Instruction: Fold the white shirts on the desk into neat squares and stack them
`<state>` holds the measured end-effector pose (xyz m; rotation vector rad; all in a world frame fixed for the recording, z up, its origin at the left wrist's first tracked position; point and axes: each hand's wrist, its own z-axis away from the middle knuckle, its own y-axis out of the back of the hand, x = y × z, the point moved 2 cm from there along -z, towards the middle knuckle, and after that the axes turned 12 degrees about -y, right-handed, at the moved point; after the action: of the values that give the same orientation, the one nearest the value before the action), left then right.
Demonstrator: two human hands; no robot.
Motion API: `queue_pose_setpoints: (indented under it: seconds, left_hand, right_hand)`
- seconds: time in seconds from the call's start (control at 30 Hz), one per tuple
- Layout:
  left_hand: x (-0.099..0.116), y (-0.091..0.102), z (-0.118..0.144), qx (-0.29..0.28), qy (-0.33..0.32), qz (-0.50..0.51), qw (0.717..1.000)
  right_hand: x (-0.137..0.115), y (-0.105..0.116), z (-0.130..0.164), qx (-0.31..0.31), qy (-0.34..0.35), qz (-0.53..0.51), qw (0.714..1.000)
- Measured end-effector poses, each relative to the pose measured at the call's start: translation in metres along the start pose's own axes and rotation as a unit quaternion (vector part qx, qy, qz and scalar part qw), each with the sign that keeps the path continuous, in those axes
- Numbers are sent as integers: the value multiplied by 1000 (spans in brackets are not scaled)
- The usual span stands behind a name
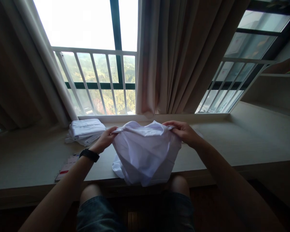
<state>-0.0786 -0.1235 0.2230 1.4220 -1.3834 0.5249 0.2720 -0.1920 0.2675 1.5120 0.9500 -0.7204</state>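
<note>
A white shirt-like garment [146, 151] hangs between my two hands, its upper edge stretched sideways and its lower part draped over the front edge of the wooden ledge. My left hand [106, 139] pinches its upper left corner, with a dark band on the wrist. At the upper right corner my right hand [185, 131] grips the cloth between thumb and fingers. Part of the garment rests bunched on the ledge at the lower left. Whether it has a collar or sleeves I cannot make out.
Folded white cloths [87, 130] are stacked on the wooden ledge [217, 145], left of my left hand. A pinkish printed card or packet [67, 167] lies near my left forearm. Behind stand curtains [157, 58] and a railed window [96, 80]. My knees are under the front edge.
</note>
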Motion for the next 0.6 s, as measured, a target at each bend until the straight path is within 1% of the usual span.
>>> queue_pose_setpoints:
  seconds: [0.03, 0.07, 0.1, 0.13, 0.2, 0.23, 0.27, 0.3, 0.37, 0.4, 0.43, 0.47, 0.53, 0.6]
  left_hand:
    - [3, 9, -4, 22, -21, -35, 999]
    - [7, 15, -8, 34, -35, -68, 996]
    - [13, 21, -12, 39, -46, -100, 993]
    - [20, 24, -16, 38, -58, -130, 989]
    - [37, 28, -23, 23, -87, -178, 980]
    - [47, 29, -27, 7, -100, -196, 975]
    - [56, 30, -31, -16, -110, -215, 970]
    - [64, 31, -34, -47, -117, -239, 963]
    - [79, 34, -40, -108, -125, -312, 936]
    - [85, 37, -43, -125, -125, -361, 915]
    - [90, 40, -46, -131, -126, -413, 893]
    - [95, 43, -48, -122, -126, -461, 870]
    - [104, 48, -53, -77, -124, -531, 835]
    - [114, 54, -61, -11, -133, -556, 820]
  right_hand:
    - [5, 1, 2, -18, 9, 74, 997]
    - [11, 1, 3, -28, 13, 158, 987]
    - [15, 1, 3, -26, 8, 249, 968]
    - [19, 0, 3, -12, -5, 340, 940]
    - [23, 0, -2, 42, -51, 486, 871]
    - [22, 2, -6, 74, -76, 532, 840]
    - [21, 6, -10, 107, -98, 558, 817]
    - [18, 12, -15, 135, -115, 570, 803]
    - [9, 26, -23, 175, -139, 571, 790]
    - [3, 34, -26, 189, -142, 570, 787]
    - [-3, 41, -29, 201, -138, 570, 785]
    - [-11, 49, -30, 214, -126, 570, 783]
    - [-27, 61, -32, 247, -92, 565, 782]
    - [-46, 70, -33, 282, -65, 546, 786]
